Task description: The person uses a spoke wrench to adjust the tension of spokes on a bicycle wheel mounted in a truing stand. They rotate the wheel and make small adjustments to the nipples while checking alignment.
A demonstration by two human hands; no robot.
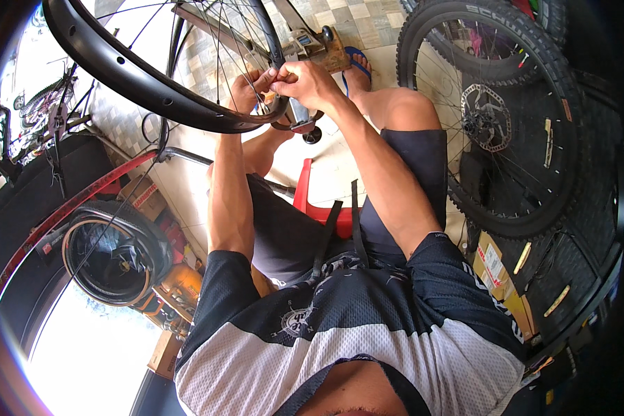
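A bicycle wheel with a wide black rim [118, 62] and thin spokes sits in a metal stand [301, 114] in front of me. My left hand [249, 90] is closed, its fingers pinched among the spokes just inside the rim's near right part. My right hand [305, 84] is closed too, its fingertips meeting those of my left hand at the spokes. Whatever small thing is between the fingertips is hidden. The stand's lower parts show just below and beyond my hands, near the floor.
Tyred wheels [565, 139] lean at the right, beside flattened cardboard [496, 274]. A red plastic stool [305, 201] is between my legs. At the left are a red rim [69, 208], stacked tyres [145, 236], boxes [163, 353] and bicycles [41, 104]. My sandalled foot rests beyond the stand.
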